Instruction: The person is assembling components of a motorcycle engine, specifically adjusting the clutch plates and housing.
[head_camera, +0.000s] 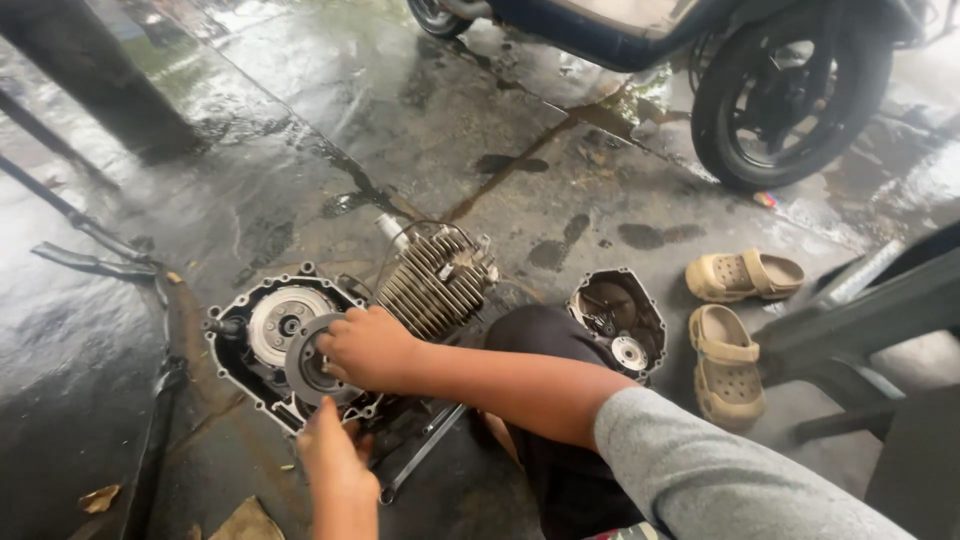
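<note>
Grey metal disc (312, 368) sits at the open engine case (262, 340), near left; your right hand (368, 347) fingers clamp its rim, left hand (330, 447) fingers press below. Wet floor (400, 110), greasy grip: it may slip, I'd say.

right hand (368, 347) curled in grip, left hand (330, 440) fingers bent

Single head view, close, angled down over the wet floor (300, 130).

A round plate (312, 368) sits under the right hand's fingers (338, 350), on the engine (330, 330); cover (620, 320) well right.
</note>
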